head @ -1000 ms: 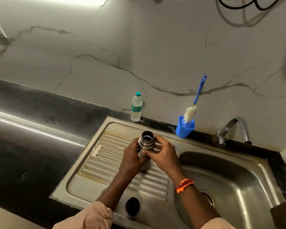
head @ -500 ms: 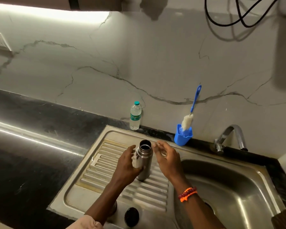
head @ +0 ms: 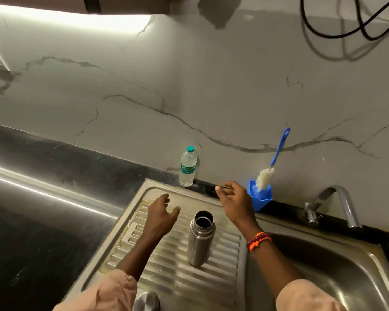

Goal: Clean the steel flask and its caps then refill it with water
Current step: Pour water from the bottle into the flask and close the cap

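Observation:
The steel flask (head: 200,237) stands upright and uncapped on the ribbed drainboard (head: 171,274). My left hand (head: 161,213) hovers to the flask's left with relaxed fingers, holding nothing. My right hand (head: 233,198) is raised beyond the flask, between the plastic water bottle (head: 188,167) and the blue holder (head: 259,197), fingers loosely curled and empty. A steel cap (head: 147,301) lies at the drainboard's near edge, partly cut off by the frame.
A bottle brush (head: 273,163) with a blue handle leans in the blue holder against the marble wall. The tap (head: 332,205) stands at the back right over the sink basin (head: 337,270). Black countertop (head: 43,198) stretches left. Black cables (head: 350,21) hang top right.
Both hands let go of the flask and moved away toward the wall; the flask now stands alone on the drainboard. The camera tilted up a little.

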